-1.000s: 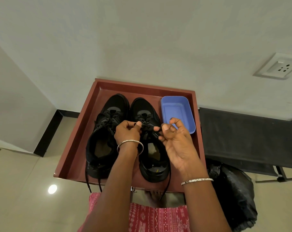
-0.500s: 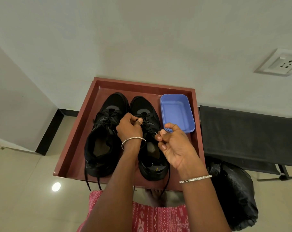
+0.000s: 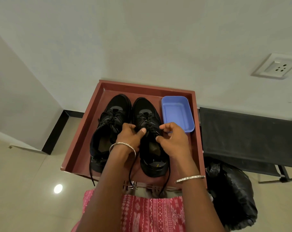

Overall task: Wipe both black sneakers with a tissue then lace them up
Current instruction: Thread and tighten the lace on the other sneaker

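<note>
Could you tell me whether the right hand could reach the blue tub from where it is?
Probably yes: the blue tub sits just beyond the right hand in the tray, nothing between them, though that hand is busy pinching the sneaker laces.

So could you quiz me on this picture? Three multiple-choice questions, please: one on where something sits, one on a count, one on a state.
1. Where is the blue tub?
A. on the floor
B. in the tray, beside the right sneaker
C. inside a sneaker

2. How many sneakers lie in the tray?
A. one
B. three
C. two

3. What are the hands doing?
A. both pinch the right sneaker's laces
B. hanging idle
C. lifting the tub

Answers:
1 B, the tub stands inside the tray's rim.
2 C, the left sneaker lies beside the right one.
3 A, left hand and right hand curl fingers on those laces.
</note>
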The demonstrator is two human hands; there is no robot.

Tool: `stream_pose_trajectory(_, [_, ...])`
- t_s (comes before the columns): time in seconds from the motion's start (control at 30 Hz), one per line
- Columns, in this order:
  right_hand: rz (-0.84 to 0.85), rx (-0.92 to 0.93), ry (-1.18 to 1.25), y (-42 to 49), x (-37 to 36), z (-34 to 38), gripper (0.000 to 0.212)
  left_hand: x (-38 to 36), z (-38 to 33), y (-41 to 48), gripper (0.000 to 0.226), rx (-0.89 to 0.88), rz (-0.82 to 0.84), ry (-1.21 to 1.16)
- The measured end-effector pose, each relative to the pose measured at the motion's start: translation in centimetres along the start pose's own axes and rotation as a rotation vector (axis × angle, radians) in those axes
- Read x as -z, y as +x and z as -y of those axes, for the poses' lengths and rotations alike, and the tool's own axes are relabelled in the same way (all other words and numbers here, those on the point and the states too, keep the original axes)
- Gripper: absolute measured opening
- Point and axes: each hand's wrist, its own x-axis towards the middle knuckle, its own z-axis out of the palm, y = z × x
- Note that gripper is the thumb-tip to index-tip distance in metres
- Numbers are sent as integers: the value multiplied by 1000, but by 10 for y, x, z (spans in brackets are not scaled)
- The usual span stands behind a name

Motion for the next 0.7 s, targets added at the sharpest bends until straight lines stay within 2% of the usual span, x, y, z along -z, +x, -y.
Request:
stream_pose_trajectory(0.07, [74,17,-101,1,-1,-1,50,3,6,-11,60,48,108,-10])
stream_pose_trajectory(0.13, [109,20,-137,1,-1,-2,57,1,9,-15,69,8,109,110])
stream_pose_trajectory(0.23, [70,26,-180,0,-1,-3,47,-2,4,-16,59,-72,16,278])
stream_pose_trajectory(0.43, [-25,-38,-157,4,-3,-4,29,-10,-4,-10,47,-138,-42,298])
stream_pose_trajectory(0.63, [-71,-74,-222,6,-9,4,33,-4,-8,-13,47,-144,-5,263])
stream_pose_trajectory(0.7, [-127,-24,-242,2,-14,11,36,2,-10,-19,48,-162,23,236])
